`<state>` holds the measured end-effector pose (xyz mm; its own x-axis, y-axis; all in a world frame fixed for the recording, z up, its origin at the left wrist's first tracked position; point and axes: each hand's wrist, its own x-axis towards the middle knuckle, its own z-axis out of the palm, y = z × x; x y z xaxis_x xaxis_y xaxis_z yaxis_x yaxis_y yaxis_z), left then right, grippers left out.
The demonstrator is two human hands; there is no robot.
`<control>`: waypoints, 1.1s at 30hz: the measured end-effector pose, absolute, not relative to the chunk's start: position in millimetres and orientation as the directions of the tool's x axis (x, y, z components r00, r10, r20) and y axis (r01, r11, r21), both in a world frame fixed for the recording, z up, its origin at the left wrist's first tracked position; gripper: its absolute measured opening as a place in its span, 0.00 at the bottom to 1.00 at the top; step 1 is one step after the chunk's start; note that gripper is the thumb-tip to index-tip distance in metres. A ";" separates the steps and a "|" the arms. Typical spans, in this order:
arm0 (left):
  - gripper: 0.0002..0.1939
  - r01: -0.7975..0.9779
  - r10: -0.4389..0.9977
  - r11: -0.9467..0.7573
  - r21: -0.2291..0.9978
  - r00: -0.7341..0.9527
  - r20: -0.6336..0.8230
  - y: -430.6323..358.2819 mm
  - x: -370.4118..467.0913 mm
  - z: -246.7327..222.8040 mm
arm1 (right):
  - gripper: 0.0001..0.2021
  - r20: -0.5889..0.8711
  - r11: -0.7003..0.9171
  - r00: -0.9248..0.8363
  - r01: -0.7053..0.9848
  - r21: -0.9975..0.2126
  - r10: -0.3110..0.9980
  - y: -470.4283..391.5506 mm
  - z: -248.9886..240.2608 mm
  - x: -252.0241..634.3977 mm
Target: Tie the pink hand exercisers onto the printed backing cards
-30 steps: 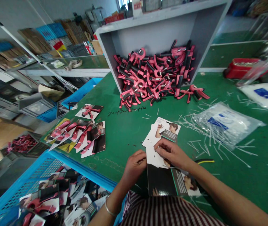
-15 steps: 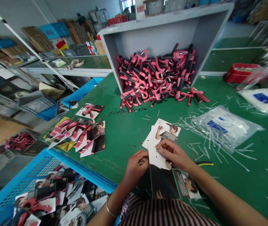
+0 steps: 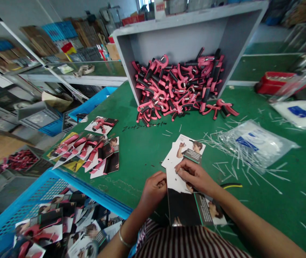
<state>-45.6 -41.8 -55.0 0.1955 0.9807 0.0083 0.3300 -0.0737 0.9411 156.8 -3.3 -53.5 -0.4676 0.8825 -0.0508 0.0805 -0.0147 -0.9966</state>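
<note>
A printed backing card (image 3: 183, 206), white at the top and black lower down, lies in front of me with small holes in its white part. At its left edge my left hand (image 3: 154, 188) is closed, thumb and curled fingers gripping the edge. My right hand (image 3: 196, 176) rests over the card's white part, its thumb and fingertips pinched together close to the holes. Whatever those fingertips hold is too small to make out. More printed cards (image 3: 193, 145) lie just beyond, partly covered by this one.
A grey bin (image 3: 179, 34) on its side spills pink-and-black hand grips (image 3: 169, 86). White plastic ties (image 3: 233, 170) lie scattered beside a clear bag (image 3: 260, 143). Carded grips (image 3: 88, 150) are piled at left, above a blue basket (image 3: 88, 191) of finished-looking packs. A yellow-and-black tool (image 3: 232, 185) lies right.
The view has shifted slightly. Both hands keep nearly the same hold on the card, with the right fingertips still pinched at its white part.
</note>
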 end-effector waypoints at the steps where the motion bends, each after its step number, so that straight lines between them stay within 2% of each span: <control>1: 0.08 0.334 0.980 -0.067 0.940 0.198 -0.001 -41.1 -45.1 -56.9 | 0.11 -0.040 0.000 -0.470 0.085 -0.996 0.882 -3.7 -53.7 156.2; 7: 0.07 0.248 0.978 -0.018 0.969 0.205 -0.034 -40.9 -46.0 -55.4 | 0.10 -0.016 0.025 -0.462 0.082 -0.996 0.886 -3.3 -55.9 157.5; 10: 0.05 0.116 0.974 0.089 0.989 0.197 -0.110 -43.1 -46.4 -48.2 | 0.10 -0.015 0.028 -0.494 0.079 -0.996 0.869 -3.7 -52.5 158.8; 14: 0.15 -0.147 0.942 0.313 0.938 0.171 -0.288 -47.0 -47.6 -35.6 | 0.13 0.038 0.155 -0.591 0.147 -0.977 0.806 -8.3 -42.9 158.4; 17: 0.20 -0.227 0.923 0.376 0.898 0.179 -0.341 -49.1 -48.3 -28.0 | 0.15 0.066 0.237 -0.635 0.189 -0.953 0.770 -12.7 -36.5 158.9; 20: 0.19 -0.197 0.922 0.375 0.906 0.180 -0.342 -48.6 -43.8 -29.0 | 0.25 0.041 0.257 -0.686 0.215 -0.942 0.727 -17.6 -34.2 159.9; 21: 0.19 -0.188 0.925 0.369 0.910 0.171 -0.339 -47.5 -40.8 -31.5 | 0.25 0.044 0.280 -0.692 0.233 -0.931 0.721 -19.2 -34.9 159.9; 25: 0.17 -0.215 0.945 0.325 0.921 0.091 -0.313 -36.8 -24.8 -43.2 | 0.03 0.162 0.414 -0.596 0.315 -0.854 0.786 -19.5 -41.7 161.1; 28: 0.16 -0.223 0.952 0.300 0.927 0.018 -0.304 -26.8 -19.5 -46.9 | 0.07 0.201 0.412 -0.494 0.367 -0.834 0.846 -11.1 -39.4 171.1; 33: 0.18 -0.322 0.941 0.204 0.925 -0.198 -0.276 -22.4 -35.5 -65.1 | 0.07 0.247 0.496 -0.503 0.456 -0.739 0.829 28.0 -19.7 190.9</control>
